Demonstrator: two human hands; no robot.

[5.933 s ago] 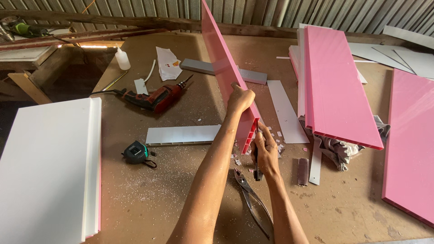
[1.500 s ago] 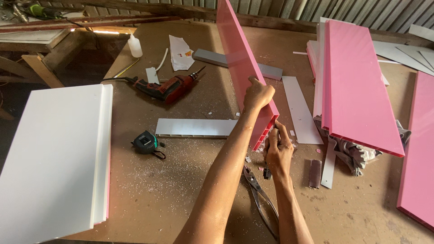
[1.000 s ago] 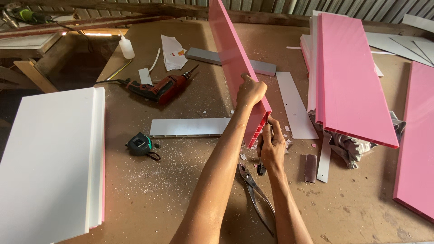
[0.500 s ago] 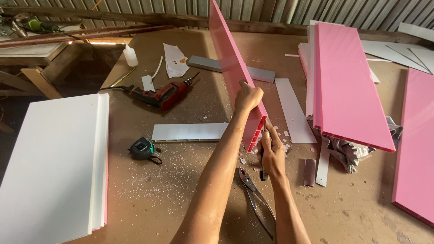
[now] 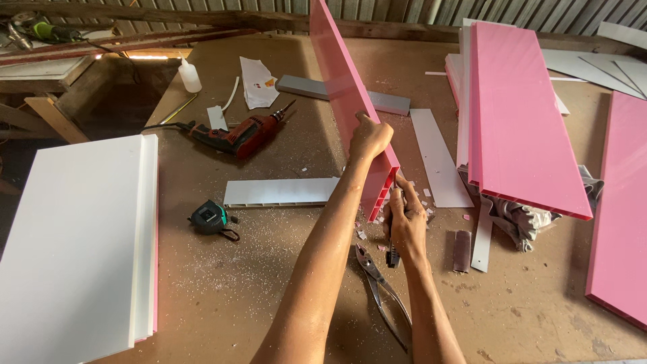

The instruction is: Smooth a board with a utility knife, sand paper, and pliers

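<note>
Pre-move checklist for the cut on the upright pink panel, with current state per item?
1. Left hand grips the pink panel on its top edge: ok.
2. Panel stands on edge on the workbench: ok.
3. Right hand holds a dark-handled tool at the panel's near end: ok.
4. Blade position: cannot tell, hidden.
5. Pliers lie under the right forearm: not ok.
6. Scrap chips around the panel's base: not ok.

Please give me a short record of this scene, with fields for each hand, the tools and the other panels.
left hand: grips the top edge of the upright pink panel
right hand: holds a small dark-handled tool at the panel's near end
tools on table: pliers, red drill, tape measure
other panels: pink stack at right, white stack at left
</note>
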